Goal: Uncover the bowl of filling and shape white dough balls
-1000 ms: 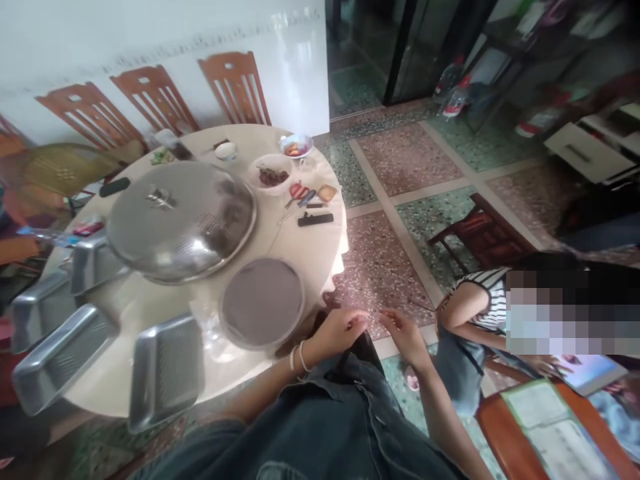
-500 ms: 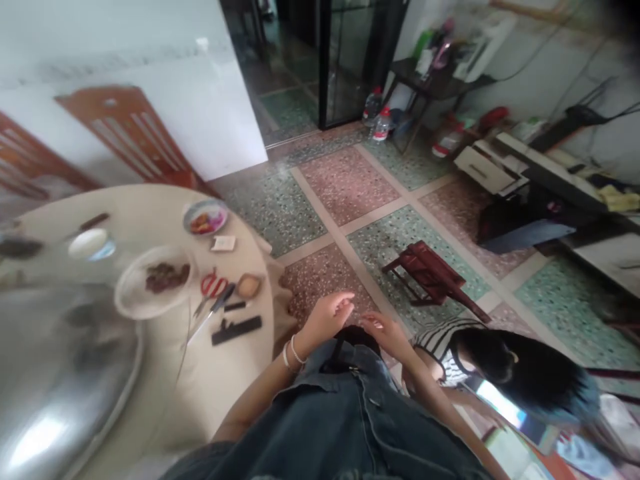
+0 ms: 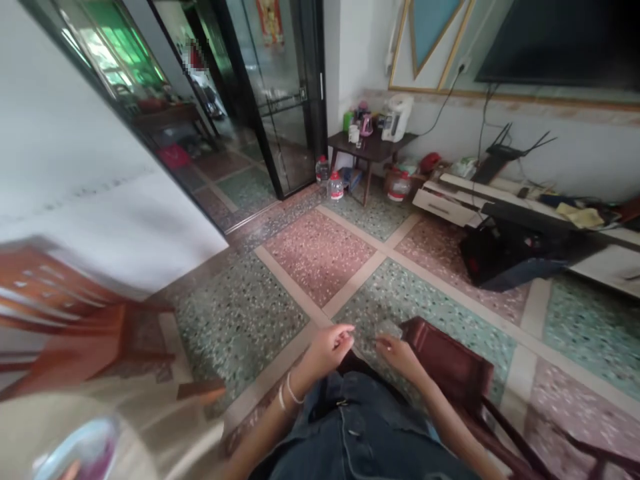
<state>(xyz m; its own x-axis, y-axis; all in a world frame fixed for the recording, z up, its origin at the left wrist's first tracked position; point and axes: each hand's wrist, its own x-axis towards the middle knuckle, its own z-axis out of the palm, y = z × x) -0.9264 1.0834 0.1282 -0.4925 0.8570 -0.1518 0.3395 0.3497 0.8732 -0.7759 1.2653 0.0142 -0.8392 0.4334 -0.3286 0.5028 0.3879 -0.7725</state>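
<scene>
My left hand (image 3: 330, 347) is in front of my waist with its fingers curled in, and nothing shows in it. A pair of pale bracelets (image 3: 289, 392) circles that wrist. To its right, my right hand (image 3: 397, 353) also has bent fingers, and I see no object in them. The two hands are apart, held above the speckled tile floor (image 3: 285, 267). Nearest to the right hand, just beyond it, is a dark red wooden stool (image 3: 450, 363); I cannot tell whether they touch.
A round table (image 3: 125, 447) with a bowl (image 3: 80, 453) fills the lower left, beside a wooden chair (image 3: 100, 327). Ahead stands a glass door (image 3: 290, 100). Water bottles (image 3: 336, 187) sit near a small dark table (image 3: 370, 148). A low cabinet (image 3: 450, 207) runs along the right wall.
My view has moved forward and tipped up. The round table has slid to the lower left, the stool is nearer, and the seated person has left the view. Both hands remain before my waist.
</scene>
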